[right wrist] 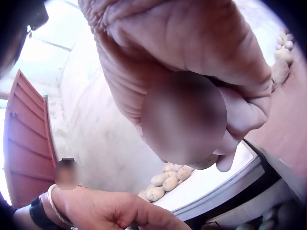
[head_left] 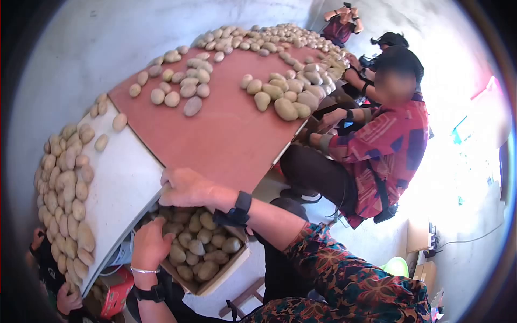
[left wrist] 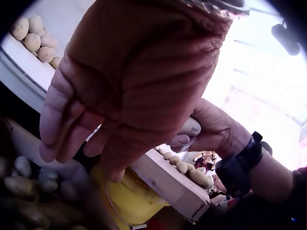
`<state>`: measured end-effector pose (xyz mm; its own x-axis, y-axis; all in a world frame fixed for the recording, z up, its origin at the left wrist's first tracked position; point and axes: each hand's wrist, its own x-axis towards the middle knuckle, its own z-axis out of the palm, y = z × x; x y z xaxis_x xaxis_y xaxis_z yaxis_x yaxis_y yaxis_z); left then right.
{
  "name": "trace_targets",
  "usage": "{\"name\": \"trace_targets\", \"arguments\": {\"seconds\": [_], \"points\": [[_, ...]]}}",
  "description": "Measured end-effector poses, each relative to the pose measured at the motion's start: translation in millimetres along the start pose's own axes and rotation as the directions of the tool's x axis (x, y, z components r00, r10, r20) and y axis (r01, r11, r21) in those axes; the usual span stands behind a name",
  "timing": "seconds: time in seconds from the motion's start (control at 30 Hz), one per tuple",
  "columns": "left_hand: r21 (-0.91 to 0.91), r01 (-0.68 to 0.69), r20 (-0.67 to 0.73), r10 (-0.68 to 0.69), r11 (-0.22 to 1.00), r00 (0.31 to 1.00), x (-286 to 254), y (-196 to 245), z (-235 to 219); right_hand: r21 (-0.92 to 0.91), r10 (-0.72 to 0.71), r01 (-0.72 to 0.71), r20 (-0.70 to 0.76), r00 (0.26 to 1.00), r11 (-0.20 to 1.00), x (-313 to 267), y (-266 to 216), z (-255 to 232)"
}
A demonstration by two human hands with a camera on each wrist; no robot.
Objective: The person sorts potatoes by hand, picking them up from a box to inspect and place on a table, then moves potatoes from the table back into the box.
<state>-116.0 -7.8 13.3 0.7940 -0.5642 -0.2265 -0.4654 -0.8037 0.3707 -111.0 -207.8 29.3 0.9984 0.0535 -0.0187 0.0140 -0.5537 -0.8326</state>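
Right hand (head_left: 188, 187) grips one potato (left wrist: 191, 127), fingers curled round it, at the desk's (head_left: 132, 167) edge by the red board (head_left: 204, 145). The right wrist view is blurred at the palm, so exact contact points: can't tell.

Left hand (head_left: 151, 245) is over the box (head_left: 229, 273), fingers loose and a bit apart, nothing visible in them. The box sits below the desk edge, with potatoes heaped inside. Yellow bucket (left wrist: 144, 196) is under the desk side too.

Risks as I judge them:
- Grip slip: smooth round potato, palm facing down. If the fingers relax early it drops, maybe bruises on the heap, maybe bounces off the box rim to the floor.
- Hands are close together. Crossing them could knock the potato loose or catch the wristband (head_left: 237, 210).
- Heap is loose, so a careless reach could start a small slide inside the box.
- Desk pile (head_left: 67, 188) runs along the outer edge. A bump to the desk could roll some off.
- Big potatoes (head_left: 286, 109) sit near the red board's edge by the seated person (head_left: 377, 140). An elbow there could tip one over.
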Motion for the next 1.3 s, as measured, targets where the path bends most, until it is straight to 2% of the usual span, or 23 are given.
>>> {"name": "trace_targets", "arguments": {"seconds": [0.27, 0.43, 0.57, 0.63, 0.77, 0.83, 1.17, 1.3], "points": [[-0.009, -0.01, -0.009, 0.01, 1.0, 1.0, 4, 6, -2, 0.195, 0.037, -0.035, -0.005, 0.999, 0.98, 6, -1, 6], [0.009, -0.047, -0.047, 0.048, 0.999, 0.998, 5, 5, -2, 0.272, 0.152, -0.156, 0.038, 0.988, 0.95, -3, -21, -6], [-0.011, -0.048, -0.065, 0.047, 0.999, 0.997, 6, 6, -1, 0.283, 0.131, -0.13, 0.015, 0.991, 0.95, 1, -17, -1], [-0.018, -0.023, -0.026, 0.023, 1.0, 0.999, 7, 8, -3, 0.296, 0.176, -0.189, 0.069, 0.982, 0.936, -3, -25, -6], [-0.026, -0.018, -0.028, 0.017, 0.999, 0.999, 10, 6, -1, 0.308, 0.179, -0.193, 0.072, 0.981, 0.932, 2, -23, -4], [-0.007, -0.057, -0.078, 0.056, 0.998, 0.995, 12, 3, 2, 0.32, 0.149, -0.162, 0.065, 0.987, 0.933, 3, -19, -3], [-0.006, -0.037, -0.055, 0.037, 0.999, 0.998, 10, 9, -3, 0.357, 0.109, -0.127, 0.07, 0.992, 0.926, 4, -14, 0], [-0.013, -0.011, -0.061, 0.01, 1.0, 0.998, 9, 8, -4, 0.204, 0.133, -0.133, 0.017, 0.991, 0.97, 4, -23, -4]]}}
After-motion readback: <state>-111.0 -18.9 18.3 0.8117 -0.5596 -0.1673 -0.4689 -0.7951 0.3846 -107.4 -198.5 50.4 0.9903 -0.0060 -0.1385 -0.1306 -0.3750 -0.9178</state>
